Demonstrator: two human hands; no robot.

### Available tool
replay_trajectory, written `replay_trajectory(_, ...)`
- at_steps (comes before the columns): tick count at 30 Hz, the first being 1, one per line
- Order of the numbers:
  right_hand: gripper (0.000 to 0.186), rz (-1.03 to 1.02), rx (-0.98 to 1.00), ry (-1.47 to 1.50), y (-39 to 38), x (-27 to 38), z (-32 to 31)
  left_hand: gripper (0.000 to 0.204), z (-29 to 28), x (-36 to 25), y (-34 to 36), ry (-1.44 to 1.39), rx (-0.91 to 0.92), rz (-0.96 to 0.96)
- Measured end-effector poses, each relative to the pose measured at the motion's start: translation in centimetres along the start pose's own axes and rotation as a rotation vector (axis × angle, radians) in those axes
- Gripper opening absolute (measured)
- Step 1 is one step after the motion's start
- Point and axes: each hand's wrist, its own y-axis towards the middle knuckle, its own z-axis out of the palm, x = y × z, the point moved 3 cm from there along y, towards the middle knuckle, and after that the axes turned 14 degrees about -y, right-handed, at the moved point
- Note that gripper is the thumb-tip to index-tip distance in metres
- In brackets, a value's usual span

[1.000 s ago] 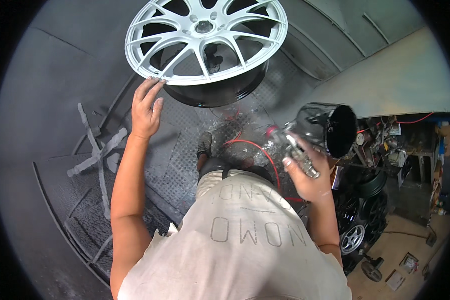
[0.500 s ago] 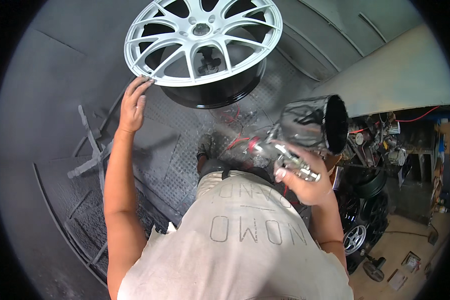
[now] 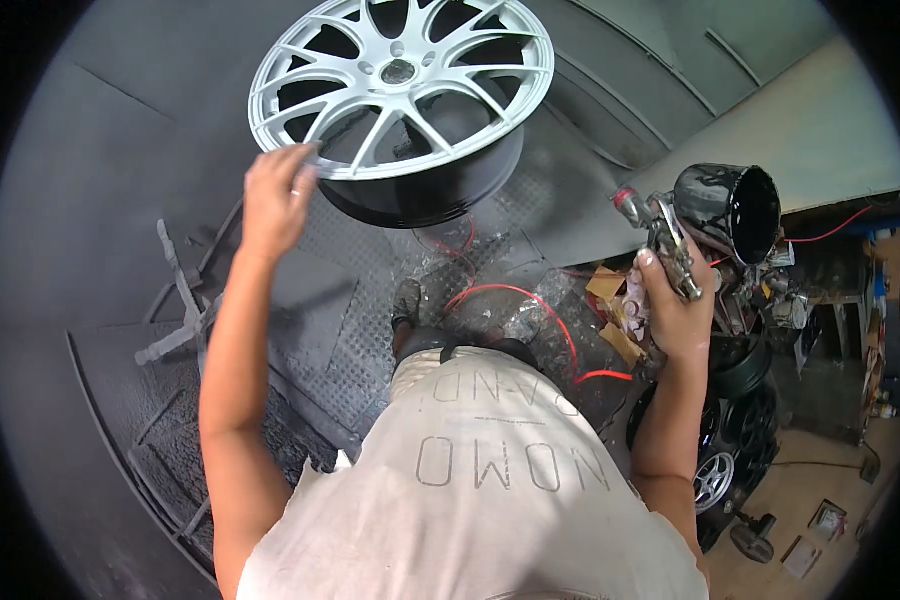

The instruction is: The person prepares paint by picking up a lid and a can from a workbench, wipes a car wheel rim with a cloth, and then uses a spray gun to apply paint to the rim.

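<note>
A white multi-spoke wheel rim (image 3: 385, 115) with a black barrel is held raised above the floor ahead of me. My left hand (image 3: 278, 195) is at its near left edge, fingers stretched toward the lip and tips smeared by motion. I cannot tell whether they touch it. Off to the right, my right hand (image 3: 682, 310) is wrapped round a metal spray gun (image 3: 667, 235) with a red ring at its nozzle. The gun's paint-smeared dark cup (image 3: 715, 205) is tilted sideways. Its nozzle points up and left, apart from the rim.
A red hose (image 3: 540, 298) curves over the textured metal floor (image 3: 335, 350). Cardboard scraps (image 3: 622, 345) lie near my right forearm. A grey-coated metal stand (image 3: 180, 290) is at left. Wheels (image 3: 712, 480), a cluttered shelf (image 3: 835, 290) and a small fan (image 3: 752, 540) occupy the right side.
My right hand has swung right and away from my body with the spray gun. The white rim has turned, its spokes now at different angles. My left hand has shifted slightly along its edge.
</note>
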Motion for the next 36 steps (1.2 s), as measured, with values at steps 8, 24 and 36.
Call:
replay_trajectory(8, 0.053, 0.209, 0.289, 0.313, -3.9, 2.0, 5.4, 0.039, 1.7, -1.0, 0.0, 0.252, -0.06, -0.085)
replay_trajectory(24, 0.054, 0.139, 0.187, 0.024, -2.2, -1.0, 7.8, 0.043, 1.6, 1.6, -0.4, 0.356, -0.053, -0.168)
replay_trajectory(36, 0.044, 0.03, 0.137, -0.084, -1.7, -2.8, 8.4, 0.044, 1.4, 1.6, -0.4, 0.342, -0.055, -0.16)
